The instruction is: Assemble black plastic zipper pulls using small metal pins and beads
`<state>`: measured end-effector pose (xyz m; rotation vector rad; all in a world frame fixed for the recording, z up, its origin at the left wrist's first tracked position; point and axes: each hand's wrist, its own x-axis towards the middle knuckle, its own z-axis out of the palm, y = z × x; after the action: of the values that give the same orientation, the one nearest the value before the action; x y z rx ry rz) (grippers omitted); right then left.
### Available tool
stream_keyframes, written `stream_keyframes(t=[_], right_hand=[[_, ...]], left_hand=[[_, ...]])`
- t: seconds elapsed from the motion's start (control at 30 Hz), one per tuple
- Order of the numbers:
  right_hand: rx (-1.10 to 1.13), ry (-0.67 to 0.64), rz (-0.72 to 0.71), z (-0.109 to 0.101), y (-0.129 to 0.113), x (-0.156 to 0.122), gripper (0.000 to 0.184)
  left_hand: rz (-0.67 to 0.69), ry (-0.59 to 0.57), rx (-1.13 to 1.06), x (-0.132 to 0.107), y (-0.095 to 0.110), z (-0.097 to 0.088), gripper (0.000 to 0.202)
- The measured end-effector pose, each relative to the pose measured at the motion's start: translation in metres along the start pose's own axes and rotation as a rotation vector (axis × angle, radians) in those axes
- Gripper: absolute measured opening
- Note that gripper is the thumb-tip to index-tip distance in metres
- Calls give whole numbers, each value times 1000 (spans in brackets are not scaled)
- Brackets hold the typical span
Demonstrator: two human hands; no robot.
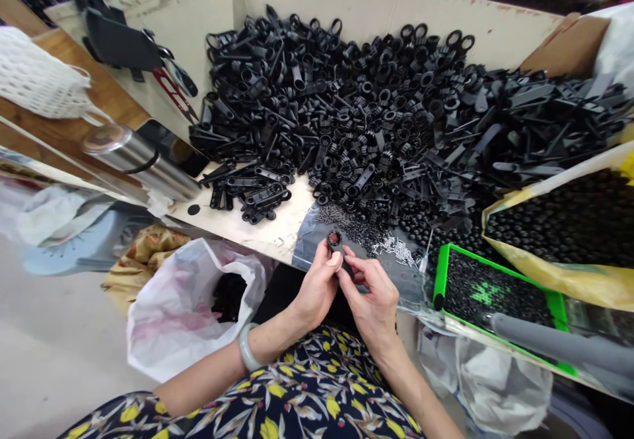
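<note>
Between my two hands, just above the table's front edge, is a black plastic part with a ring at one end [335,238]. My left hand [319,284] grips it from the left, thumb laid along it below the ring. From the right, the fingertips of my right hand [371,290] pinch its lower end, which my fingers partly hide. Just beyond my hands lie small silver pins [395,249] and tiny dark pieces [341,218] on a dark mat [307,234]. A large heap of black plastic parts [356,109] fills the table behind them.
At right are a green tray [440,274] of small black pieces and a yellow-white bag [559,254] of black balls. A steel flask [143,162] and scissors [173,92] are at left. A white sack [168,313] hangs open below the table's edge.
</note>
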<state>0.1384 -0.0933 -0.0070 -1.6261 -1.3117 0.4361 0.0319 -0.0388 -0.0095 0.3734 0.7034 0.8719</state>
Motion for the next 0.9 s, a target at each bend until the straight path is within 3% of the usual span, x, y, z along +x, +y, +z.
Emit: stream_keyframes(t=[0.3,0.57,0.7,0.83,0.9], right_hand=[[-115,20,-93,2,1,-3,15],[-249,102,-166,10,4,-8,14],[-206,20,-106,9,10,-10,18],[-93,-178,-28,-7,9,-9,22],[-36,-181,-2,-16,9,-11,21]], left_hand=[[38,-22,56,-4,0,9,29],[38,83,105,-5,-6,16,35],[36,112,127,-3,-10,12,37],[83,117,233,-1,-8,2,38],[85,91,257,2,-3,-3,37]])
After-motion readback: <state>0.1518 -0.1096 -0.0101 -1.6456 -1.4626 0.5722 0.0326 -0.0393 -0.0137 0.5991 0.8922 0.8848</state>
